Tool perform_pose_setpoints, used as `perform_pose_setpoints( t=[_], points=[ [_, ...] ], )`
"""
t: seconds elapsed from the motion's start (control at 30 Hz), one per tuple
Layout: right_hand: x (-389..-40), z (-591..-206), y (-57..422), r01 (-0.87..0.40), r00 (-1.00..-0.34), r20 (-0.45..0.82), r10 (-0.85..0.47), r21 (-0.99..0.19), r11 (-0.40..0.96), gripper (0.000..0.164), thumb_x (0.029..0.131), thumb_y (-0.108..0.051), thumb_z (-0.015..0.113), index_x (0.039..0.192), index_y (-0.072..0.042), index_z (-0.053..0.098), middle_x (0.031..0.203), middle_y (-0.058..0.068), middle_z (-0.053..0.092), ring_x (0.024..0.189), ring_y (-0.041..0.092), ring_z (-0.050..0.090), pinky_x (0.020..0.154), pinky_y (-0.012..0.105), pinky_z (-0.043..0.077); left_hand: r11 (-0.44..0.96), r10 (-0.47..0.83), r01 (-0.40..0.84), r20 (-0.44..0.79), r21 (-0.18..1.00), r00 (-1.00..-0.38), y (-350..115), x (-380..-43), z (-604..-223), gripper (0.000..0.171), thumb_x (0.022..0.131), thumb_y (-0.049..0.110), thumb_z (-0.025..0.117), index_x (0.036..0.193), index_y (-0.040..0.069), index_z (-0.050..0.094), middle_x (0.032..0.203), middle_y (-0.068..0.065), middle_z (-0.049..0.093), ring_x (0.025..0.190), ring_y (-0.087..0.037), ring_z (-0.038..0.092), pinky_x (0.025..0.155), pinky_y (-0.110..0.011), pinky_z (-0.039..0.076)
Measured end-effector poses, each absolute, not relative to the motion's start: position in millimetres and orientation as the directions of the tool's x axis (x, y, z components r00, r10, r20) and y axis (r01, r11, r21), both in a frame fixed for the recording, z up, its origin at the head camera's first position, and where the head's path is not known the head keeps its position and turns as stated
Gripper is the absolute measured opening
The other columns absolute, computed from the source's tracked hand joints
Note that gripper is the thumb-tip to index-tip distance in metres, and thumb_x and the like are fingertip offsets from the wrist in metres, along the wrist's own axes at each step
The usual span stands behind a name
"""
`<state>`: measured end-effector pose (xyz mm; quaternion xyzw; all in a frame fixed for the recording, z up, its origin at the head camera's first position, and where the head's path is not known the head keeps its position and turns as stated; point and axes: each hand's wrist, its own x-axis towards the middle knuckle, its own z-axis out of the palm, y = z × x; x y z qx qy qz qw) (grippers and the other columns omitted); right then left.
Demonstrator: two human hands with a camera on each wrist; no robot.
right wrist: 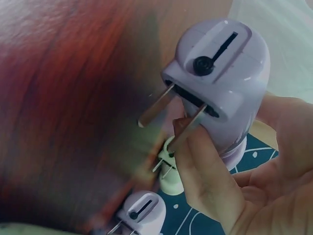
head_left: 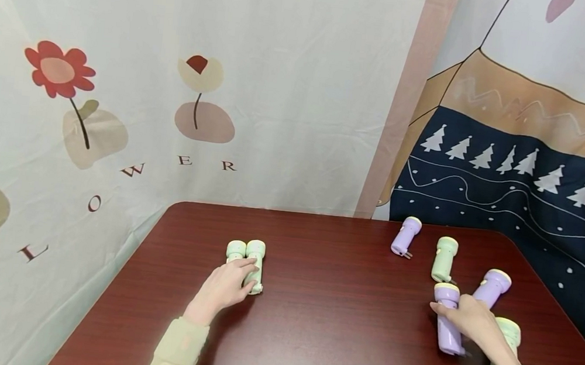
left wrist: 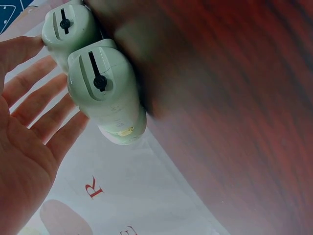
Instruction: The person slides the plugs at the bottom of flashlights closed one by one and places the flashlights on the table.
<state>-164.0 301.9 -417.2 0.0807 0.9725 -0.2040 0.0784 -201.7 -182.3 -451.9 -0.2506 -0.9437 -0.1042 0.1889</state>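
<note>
Two pale green plug-in flashlights, a left one (head_left: 236, 249) and a right one (head_left: 257, 251), lie side by side on the table's left part. My left hand (head_left: 225, 286) rests on them. In the left wrist view, its nearly straight fingers touch the nearer green flashlight (left wrist: 110, 93), while the thumb reaches the farther one (left wrist: 71, 34). At the right, my right hand (head_left: 474, 323) grips a purple flashlight (head_left: 449, 336) between thumb and fingers. That purple flashlight (right wrist: 220, 73) shows two metal prongs folded out and a black slider in the right wrist view.
Around the right hand lie another purple flashlight (head_left: 491, 288) and a green one (head_left: 509, 331), partly hidden by the forearm. Farther back are a green flashlight (head_left: 444, 259) and a purple one (head_left: 406, 236). Printed cloth hangs behind the dark red table (head_left: 325, 280).
</note>
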Motion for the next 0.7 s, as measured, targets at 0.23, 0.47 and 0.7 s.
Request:
perform_pose_setpoints(
  t=[0.23,0.47,0.7],
  points=[
    [-169.1,-412.5,296.4,0.172,-0.981,-0.154,0.119,-0.401,0.900,0.074,0.082,-0.056,0.061,0.095,0.017,0.053,0.072,0.014,0.053,0.064,0.023,0.051,0.054,0.031,0.040,0.854,0.433,0.511,0.407,0.102,-0.804,-182.0,-201.5,-451.7,0.023,0.078,0.018,0.074,0.100,0.011,0.071,0.119,-0.003,0.068,0.099,-0.022,0.068,0.070,-0.039,0.055],
    [-174.5,-408.0,287.9,0.164,-0.985,-0.122,0.125,-0.409,0.897,0.083,0.083,-0.059,0.059,0.109,0.020,0.050,0.083,0.023,0.059,0.070,0.027,0.054,0.055,0.034,0.045,0.856,0.429,0.506,0.404,0.101,-0.808,-181.0,-201.1,-450.0,0.023,0.078,0.018,0.074,0.100,0.011,0.072,0.119,-0.003,0.068,0.101,-0.022,0.068,0.071,-0.039,0.055],
    [-178.2,-407.7,275.0,0.167,-0.986,-0.101,0.136,-0.461,0.871,0.074,0.083,-0.055,0.061,0.103,0.016,0.053,0.079,0.020,0.060,0.067,0.024,0.056,0.052,0.029,0.045,0.859,0.427,0.502,0.398,0.103,-0.812,-180.8,-199.6,-450.3,0.023,0.078,0.018,0.073,0.100,0.011,0.071,0.120,-0.004,0.067,0.103,-0.022,0.067,0.072,-0.040,0.055]
  ],
)
